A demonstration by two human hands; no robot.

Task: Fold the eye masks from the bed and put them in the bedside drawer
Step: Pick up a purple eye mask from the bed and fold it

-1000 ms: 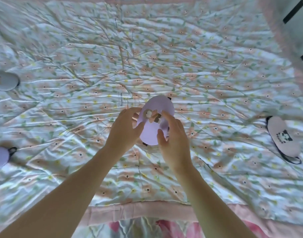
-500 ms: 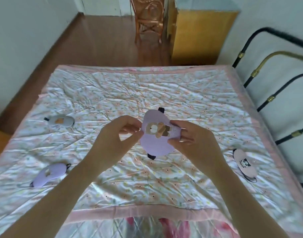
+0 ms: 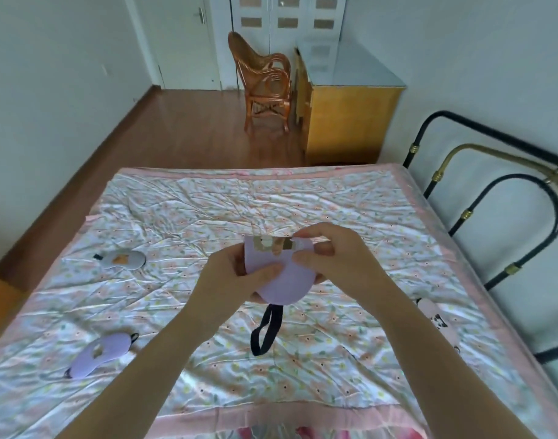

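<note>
A lilac eye mask, folded in half, hangs above the middle of the bed, and its black strap dangles below it. My left hand pinches its left side with the thumb on the front. My right hand pinches its upper right edge. On the bed lie a second lilac mask at the near left, a grey mask farther left, and a pale pink panda mask on the right, partly hidden behind my right forearm.
The flowered quilt covers the bed. A black and brass metal bedstead stands at the right. Beyond the bed are a yellow wooden cabinet, a rattan chair and a wooden floor.
The view has tilted up from the quilt to the room. The mask has been lifted and folded in half between my hands, and its strap now hangs free below.
</note>
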